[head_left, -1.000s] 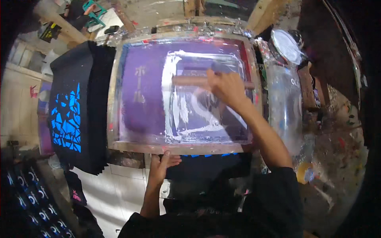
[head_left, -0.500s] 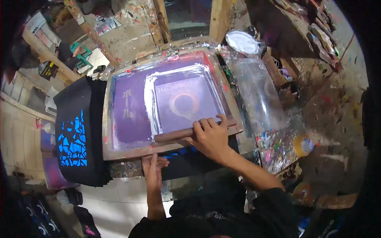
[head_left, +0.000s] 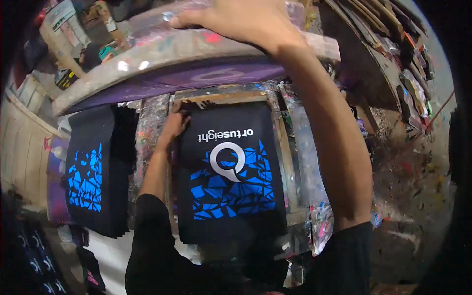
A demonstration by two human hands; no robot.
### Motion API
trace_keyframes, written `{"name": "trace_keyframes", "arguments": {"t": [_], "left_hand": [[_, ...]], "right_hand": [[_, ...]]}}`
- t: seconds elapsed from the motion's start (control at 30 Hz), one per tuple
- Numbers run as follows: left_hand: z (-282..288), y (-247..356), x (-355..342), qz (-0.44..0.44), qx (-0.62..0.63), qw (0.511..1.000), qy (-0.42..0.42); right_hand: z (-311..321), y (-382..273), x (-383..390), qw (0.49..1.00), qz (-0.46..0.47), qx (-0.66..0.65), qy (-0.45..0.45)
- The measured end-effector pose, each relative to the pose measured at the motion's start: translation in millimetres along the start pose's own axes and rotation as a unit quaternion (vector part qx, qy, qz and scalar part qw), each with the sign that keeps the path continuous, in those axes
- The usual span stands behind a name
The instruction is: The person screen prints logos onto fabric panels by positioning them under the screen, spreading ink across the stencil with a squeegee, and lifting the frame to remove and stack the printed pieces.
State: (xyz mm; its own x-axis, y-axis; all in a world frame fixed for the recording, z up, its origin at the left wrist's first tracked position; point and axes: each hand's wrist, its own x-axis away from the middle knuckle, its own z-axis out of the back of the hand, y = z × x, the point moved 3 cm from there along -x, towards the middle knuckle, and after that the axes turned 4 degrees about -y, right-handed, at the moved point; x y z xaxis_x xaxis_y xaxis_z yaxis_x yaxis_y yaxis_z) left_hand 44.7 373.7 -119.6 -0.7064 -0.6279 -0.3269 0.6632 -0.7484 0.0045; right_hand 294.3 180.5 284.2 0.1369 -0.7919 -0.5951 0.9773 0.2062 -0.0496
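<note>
My right hand [head_left: 246, 22] is closed over the near rim of a screen-printing frame [head_left: 162, 61], which it holds tilted up; its purple mesh shows underneath. Below lies a black fabric panel [head_left: 231, 191], printed with blue shards, a white ring with a tail and white lettering that reads upside down from here. My left hand [head_left: 172, 125] is at the panel's far left corner, with its fingers bent in on the edge. Some of its fingertips are lost in shadow. The squeegee cannot be made out behind the raised frame.
To the left hangs a stack of black panels [head_left: 91, 167] with blue shard prints. A clear plastic sheet [head_left: 309, 162] lies right of the panel, partly behind my right forearm. Paint-crusted boards [head_left: 393, 29] lean at the far right.
The screen frame has swung up off the panel, baring the print. My right hand has gone from the squeegee to the frame's rim; my left moved from below the frame to the panel's far corner.
</note>
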Motion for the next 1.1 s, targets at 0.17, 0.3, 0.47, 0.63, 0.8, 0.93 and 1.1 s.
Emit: {"name": "trace_keyframes", "arguments": {"t": [0.17, 0.3, 0.47, 0.63, 0.8, 0.93, 1.1], "left_hand": [[26.8, 66.7, -37.2, 0.007, 0.043, 0.996, 0.083], [-0.8, 45.2, -29.7, 0.044, -0.06, 0.997, 0.031], [8.6, 20.8, -7.5, 0.139, 0.201, 0.969, -0.045], [3.9, 43.1, -2.3, 0.162, 0.018, 0.982, -0.09], [54.0, 69.6, -1.6, 0.229, 0.366, 0.896, 0.105], [213.7, 46.9, 142.0, 0.386, 0.257, 0.826, 0.321], [381.5, -21.1, 365.6, 0.48, -0.06, 0.75, 0.452]], "right_hand": [[2.6, 24.7, -13.1, 0.999, -0.045, 0.021, -0.013], [8.7, 24.1, -31.8, 0.997, -0.037, 0.06, 0.008], [-14.7, 9.7, -33.7, 0.999, -0.036, 0.037, -0.012], [-9.8, 12.3, -25.2, 0.997, -0.046, 0.055, -0.007], [-5.8, 15.3, -12.7, 0.993, -0.088, 0.059, -0.049], [4.7, 15.0, -20.5, 0.996, -0.062, 0.053, -0.033], [-2.9, 14.4, -37.4, 0.997, -0.052, 0.032, -0.041]]}}
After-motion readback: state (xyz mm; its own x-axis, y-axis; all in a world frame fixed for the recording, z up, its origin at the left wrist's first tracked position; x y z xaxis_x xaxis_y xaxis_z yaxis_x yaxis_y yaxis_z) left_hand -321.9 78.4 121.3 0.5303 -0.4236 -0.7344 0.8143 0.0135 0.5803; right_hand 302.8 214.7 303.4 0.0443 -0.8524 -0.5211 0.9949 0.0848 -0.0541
